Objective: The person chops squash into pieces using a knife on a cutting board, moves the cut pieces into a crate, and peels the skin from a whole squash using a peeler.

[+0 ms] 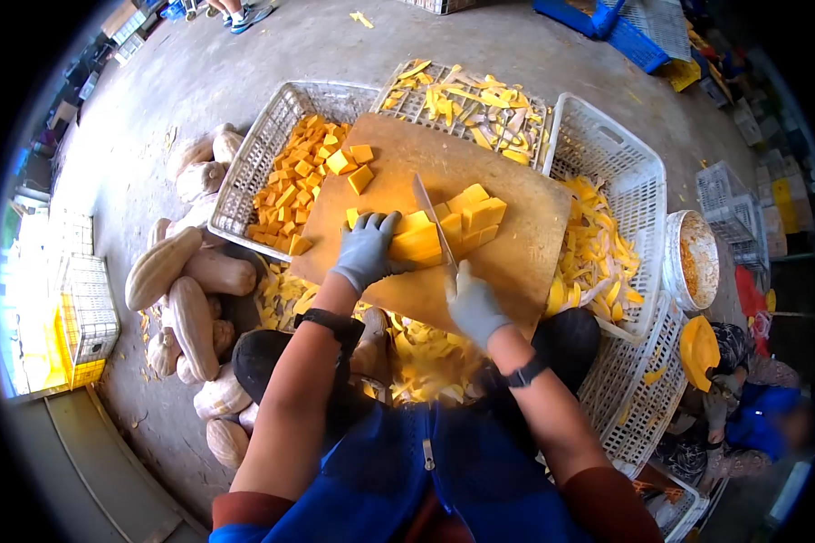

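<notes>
My left hand [369, 251], in a grey glove, is closed on the left end of a block of peeled orange pumpkin [415, 242]. In my gloved right hand [476, 306] is the handle of a knife [436, 222], its blade pointing away from me across the pumpkin. Whether the edge has gone through the flesh I cannot tell. More cut pumpkin [482, 215] lies right of the blade. All this rests on a wooden cutting board [516, 271]. A few loose pumpkin chunks [359, 165] sit near the board's far left corner.
Left of the board, a white crate [244, 185] holds pumpkin cubes [290, 185]. Peelings [607, 244] fill a crate [647, 172] at right. Whole pumpkins [190, 308] are piled on the left floor. A white bucket [675, 244] and a person [761, 416] are at right.
</notes>
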Motion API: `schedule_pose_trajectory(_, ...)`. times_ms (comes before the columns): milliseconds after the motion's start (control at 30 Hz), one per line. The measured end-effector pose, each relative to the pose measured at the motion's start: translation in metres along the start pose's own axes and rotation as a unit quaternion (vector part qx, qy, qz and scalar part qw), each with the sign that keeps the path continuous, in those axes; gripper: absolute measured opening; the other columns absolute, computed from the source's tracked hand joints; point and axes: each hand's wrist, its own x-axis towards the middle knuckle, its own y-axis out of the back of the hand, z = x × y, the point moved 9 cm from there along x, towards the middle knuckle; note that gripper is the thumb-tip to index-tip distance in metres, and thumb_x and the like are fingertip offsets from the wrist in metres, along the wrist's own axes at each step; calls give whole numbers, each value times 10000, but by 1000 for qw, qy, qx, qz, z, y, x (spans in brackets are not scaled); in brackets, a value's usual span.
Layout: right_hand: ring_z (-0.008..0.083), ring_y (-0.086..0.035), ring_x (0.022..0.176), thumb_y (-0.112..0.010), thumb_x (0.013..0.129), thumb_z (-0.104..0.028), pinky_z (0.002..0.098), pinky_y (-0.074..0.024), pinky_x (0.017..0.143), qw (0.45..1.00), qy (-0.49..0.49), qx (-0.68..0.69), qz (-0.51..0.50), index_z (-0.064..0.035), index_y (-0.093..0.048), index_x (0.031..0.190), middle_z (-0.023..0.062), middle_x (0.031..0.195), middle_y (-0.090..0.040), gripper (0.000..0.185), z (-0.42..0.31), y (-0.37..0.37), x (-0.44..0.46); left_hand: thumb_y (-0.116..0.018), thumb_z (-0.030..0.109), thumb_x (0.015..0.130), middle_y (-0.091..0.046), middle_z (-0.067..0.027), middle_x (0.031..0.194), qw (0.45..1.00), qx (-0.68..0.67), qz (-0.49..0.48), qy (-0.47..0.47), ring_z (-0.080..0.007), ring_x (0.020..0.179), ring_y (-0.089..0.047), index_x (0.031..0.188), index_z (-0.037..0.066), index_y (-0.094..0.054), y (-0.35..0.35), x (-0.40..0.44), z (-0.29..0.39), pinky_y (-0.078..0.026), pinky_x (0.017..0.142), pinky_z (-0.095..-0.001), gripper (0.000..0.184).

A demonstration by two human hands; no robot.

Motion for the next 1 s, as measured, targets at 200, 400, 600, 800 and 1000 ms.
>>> schedule_pose_trajectory(200,456,-604,706,-445,936,-298,540,-473,624,998,55,0,22,-15,-467,1056,288,759,-616,308,-51,64,-19,-790,494,602,-484,-180,1320,999,-40,7,16,-383,1268,-393,1340,80,-424,3,-6,1,-340,1020,-500,922)
schedule_pose_trajectory(400,450,-608,704,-454,932,-274,534,-481,621,999,40,-1,0,-18,-466,1049,278,756,-618,281,-45,7,-13,-802,494,590,-410,-184,1387,998,32,-46,-33,-400,1324,-327,1373,64,-382,14,-19,-25,-315,1058,-493,987)
schedule_pose_trajectory(600,454,-603,690,-460,931,-263,537,-478,613,998,57,-33,-6,-8,-458,1027,276,723,-611,272,-47,5,-12,-801,472,606,-404,-162,1390,1000,17,-4,3,-399,1333,-313,1364,51,-372,-2,-22,-31,-322,1058,-481,968)
schedule_pose_trajectory(800,472,-594,686,-445,942,-267,556,-468,615,999,0,19,-28,-15,-438,1019,280,720,-611,264,-83,5,-23,-804,479,609,-420,-144,1373,1000,16,5,10,-377,1328,-333,1338,73,-389,0,-26,-29,-352,1021,-497,932)
schedule_pose_trajectory(1000,481,-597,754,-463,934,-295,552,-474,666,998,44,-26,-45,-15,-444,1021,304,789,-617,293,-45,-30,-3,-775,543,614,-403,-187,1390,999,9,7,38,-398,1338,-315,1362,40,-369,2,-31,-28,-333,1050,-471,988)
